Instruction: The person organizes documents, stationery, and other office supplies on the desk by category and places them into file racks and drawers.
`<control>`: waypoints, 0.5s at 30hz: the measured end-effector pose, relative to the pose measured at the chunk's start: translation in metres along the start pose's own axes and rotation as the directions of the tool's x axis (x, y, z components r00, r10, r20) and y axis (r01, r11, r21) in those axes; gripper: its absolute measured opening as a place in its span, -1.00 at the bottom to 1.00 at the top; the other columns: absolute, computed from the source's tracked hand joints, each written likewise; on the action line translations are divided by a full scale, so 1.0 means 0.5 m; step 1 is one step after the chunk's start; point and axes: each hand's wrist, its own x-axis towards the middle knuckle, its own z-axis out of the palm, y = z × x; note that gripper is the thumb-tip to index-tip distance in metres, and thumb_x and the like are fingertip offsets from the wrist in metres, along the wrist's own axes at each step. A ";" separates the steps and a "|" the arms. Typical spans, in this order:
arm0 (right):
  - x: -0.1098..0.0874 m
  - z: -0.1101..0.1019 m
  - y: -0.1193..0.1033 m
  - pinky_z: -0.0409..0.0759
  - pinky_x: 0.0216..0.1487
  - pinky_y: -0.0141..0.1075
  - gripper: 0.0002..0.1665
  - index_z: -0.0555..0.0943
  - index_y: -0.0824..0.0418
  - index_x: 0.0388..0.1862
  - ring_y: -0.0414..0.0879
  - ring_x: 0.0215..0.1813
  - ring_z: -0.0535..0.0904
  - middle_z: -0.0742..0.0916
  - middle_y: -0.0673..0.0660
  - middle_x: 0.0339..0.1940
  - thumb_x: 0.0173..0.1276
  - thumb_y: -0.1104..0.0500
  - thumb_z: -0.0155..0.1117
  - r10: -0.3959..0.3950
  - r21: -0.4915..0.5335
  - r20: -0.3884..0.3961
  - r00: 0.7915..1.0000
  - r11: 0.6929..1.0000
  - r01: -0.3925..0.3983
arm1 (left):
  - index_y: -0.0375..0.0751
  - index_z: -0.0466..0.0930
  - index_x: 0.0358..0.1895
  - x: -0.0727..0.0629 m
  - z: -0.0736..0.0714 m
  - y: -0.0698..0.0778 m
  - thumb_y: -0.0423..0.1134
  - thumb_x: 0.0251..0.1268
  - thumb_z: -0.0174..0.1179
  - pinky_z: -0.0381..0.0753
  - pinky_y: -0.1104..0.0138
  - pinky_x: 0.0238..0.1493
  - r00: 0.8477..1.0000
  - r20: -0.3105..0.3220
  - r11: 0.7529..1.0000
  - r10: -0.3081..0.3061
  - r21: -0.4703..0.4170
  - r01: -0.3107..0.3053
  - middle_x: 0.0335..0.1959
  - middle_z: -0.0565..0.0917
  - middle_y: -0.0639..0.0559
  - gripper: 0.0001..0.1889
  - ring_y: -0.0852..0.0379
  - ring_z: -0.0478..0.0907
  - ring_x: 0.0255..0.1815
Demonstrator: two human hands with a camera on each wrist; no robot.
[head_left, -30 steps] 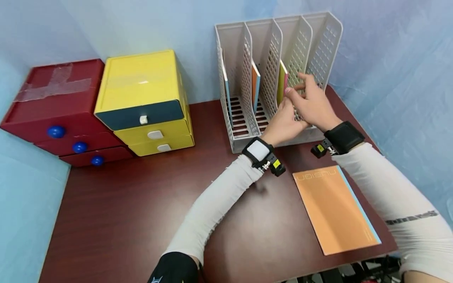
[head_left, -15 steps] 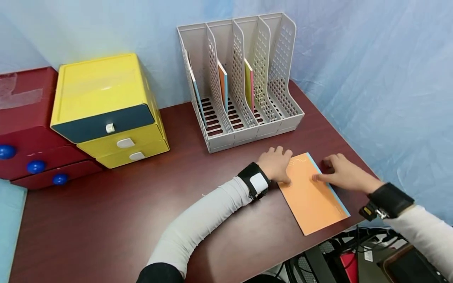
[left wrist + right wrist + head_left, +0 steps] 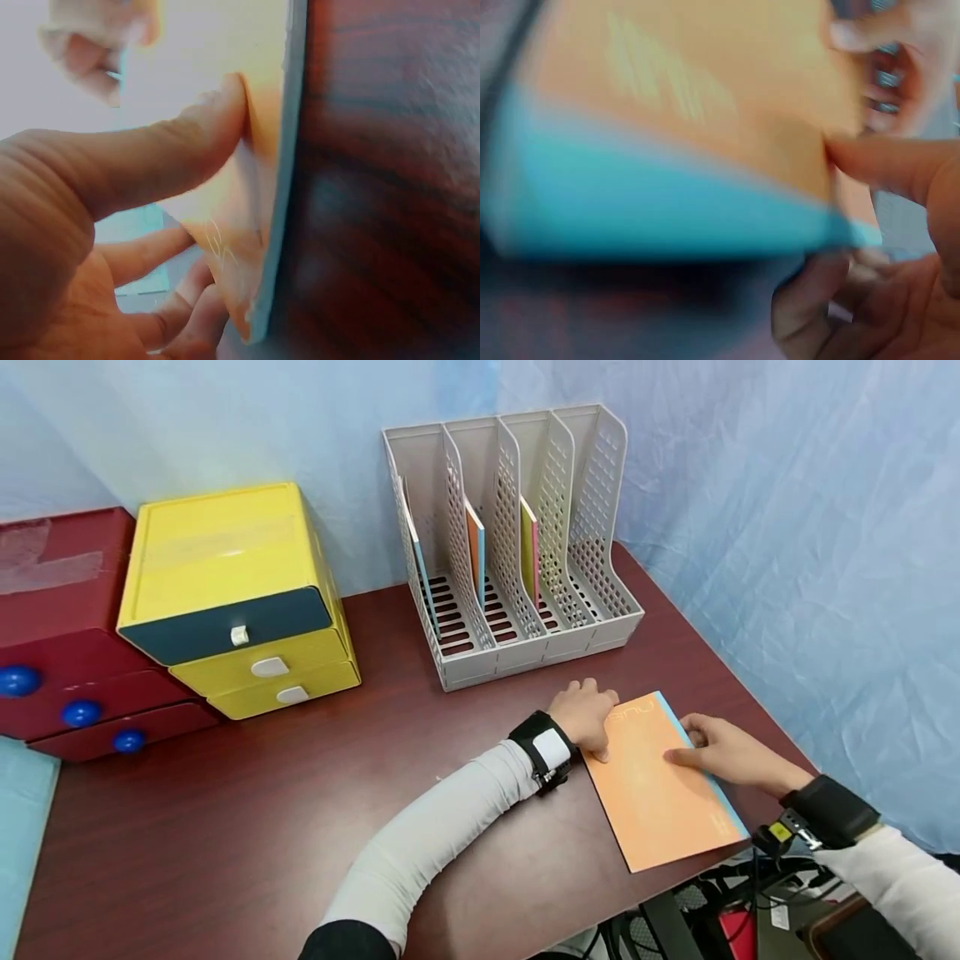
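My left hand point(image 3: 588, 717) and right hand point(image 3: 722, 750) pinch the notebook point(image 3: 660, 781) by its long edges, fingers point(image 3: 678, 757) clamped; its long axis points at the rack point(image 3: 517, 543).

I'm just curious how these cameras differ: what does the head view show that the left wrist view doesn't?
Only the head view shows the grey file rack with three booklets, the yellow drawers, the red drawers and both sleeves. Only the left wrist view shows the left thumb on the cover with fingers curled under the lifted edge. Both show the orange notebook, both hands, left hand and right hand, and the dark wooden table.
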 end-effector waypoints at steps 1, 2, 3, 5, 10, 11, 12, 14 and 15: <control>-0.001 -0.010 -0.005 0.39 -0.45 -0.25 -0.48 0.39 0.34 0.05 -0.17 -0.54 0.34 0.42 0.03 -0.49 0.48 -0.05 0.29 -0.001 0.036 0.018 1.000 0.999 0.001 | 0.20 0.45 0.36 -0.001 0.000 -0.003 0.10 -0.16 0.63 0.50 0.28 0.00 1.000 0.005 1.000 0.009 -0.015 -0.009 0.14 0.48 0.07 -0.13 0.08 0.42 0.12; -0.003 -0.020 -0.014 0.40 -0.46 -0.23 -0.55 0.39 0.32 -0.03 -0.13 -0.57 0.33 0.41 0.02 -0.53 0.50 -0.03 0.26 -0.001 0.069 0.036 0.999 0.998 -0.002 | 0.22 0.45 0.35 -0.001 -0.001 -0.007 0.11 -0.17 0.63 0.50 0.28 -0.01 1.000 0.006 0.999 0.016 -0.034 -0.016 0.13 0.48 0.09 -0.12 0.09 0.42 0.11; -0.005 -0.030 -0.023 0.39 -0.48 -0.22 -0.59 0.38 0.32 -0.07 -0.09 -0.59 0.30 0.37 0.03 -0.55 0.51 -0.01 0.25 -0.004 0.091 0.048 0.999 0.996 0.000 | 0.23 0.45 0.34 -0.001 -0.002 -0.011 0.11 -0.17 0.64 0.50 0.28 -0.02 1.000 0.007 0.998 0.026 -0.054 -0.026 0.11 0.48 0.11 -0.13 0.10 0.43 0.11; -0.011 -0.048 -0.044 0.45 -0.49 -0.21 -0.59 0.35 0.31 -0.09 0.01 -0.61 0.35 0.38 0.05 -0.58 0.51 0.01 0.25 -0.017 0.116 0.076 0.997 0.993 0.008 | 0.21 0.46 0.29 0.000 -0.004 -0.020 0.12 -0.18 0.64 0.49 0.29 -0.04 0.999 0.005 0.994 0.053 -0.094 -0.053 0.05 0.49 0.14 -0.16 0.13 0.44 0.07; -0.037 -0.078 -0.093 0.55 -0.47 -0.21 -0.62 0.37 0.27 -0.01 0.08 -0.57 0.49 0.54 0.15 -0.55 0.52 0.02 0.24 -0.107 0.128 0.105 0.989 0.987 0.093 | 0.05 0.49 0.06 0.012 -0.010 -0.057 0.07 -0.01 0.57 0.46 0.40 -0.15 0.979 -0.023 0.950 0.201 -0.240 -0.200 -0.19 0.55 0.17 -0.41 0.22 0.50 -0.16; -0.044 -0.083 -0.101 0.55 -0.48 -0.21 -0.65 0.37 0.26 -0.01 0.08 -0.57 0.50 0.55 0.16 -0.55 0.53 0.04 0.22 -0.139 0.129 0.107 0.984 0.984 0.125 | 0.03 0.50 0.02 0.014 -0.013 -0.067 0.04 0.04 0.55 0.45 0.43 -0.17 0.971 -0.033 0.929 0.236 -0.285 -0.235 -0.25 0.55 0.18 -0.47 0.24 0.50 -0.21; -0.051 -0.087 -0.108 0.55 -0.49 -0.21 -0.68 0.37 0.25 -0.01 0.06 -0.58 0.51 0.57 0.16 -0.55 0.54 0.06 0.21 -0.165 0.128 0.105 0.981 0.980 0.151 | 0.01 0.51 -0.02 0.016 -0.015 -0.076 0.00 0.09 0.53 0.47 0.45 -0.20 0.962 -0.040 0.900 0.271 -0.343 -0.268 -0.29 0.56 0.18 -0.53 0.25 0.52 -0.27; -0.066 -0.097 -0.120 0.57 -0.50 -0.21 -0.74 0.38 0.21 -0.01 0.04 -0.57 0.54 0.59 0.15 -0.54 0.56 0.09 0.19 -0.196 0.118 0.100 0.975 0.976 0.184 | 0.00 0.56 -0.08 0.016 -0.020 -0.093 -0.07 0.14 0.51 0.47 0.49 -0.21 0.943 -0.075 0.829 0.325 -0.457 -0.322 -0.35 0.58 0.19 -0.64 0.30 0.51 -0.33; -0.073 -0.103 -0.126 0.58 -0.50 -0.22 -0.77 0.39 0.19 -0.02 0.03 -0.56 0.55 0.60 0.13 -0.54 0.56 0.10 0.19 -0.203 0.102 0.088 0.975 0.976 0.194 | -0.01 0.58 -0.12 0.016 -0.024 -0.100 -0.09 0.15 0.51 0.47 0.50 -0.21 0.935 -0.104 0.787 0.338 -0.514 -0.341 -0.37 0.58 0.19 -0.68 0.32 0.50 -0.35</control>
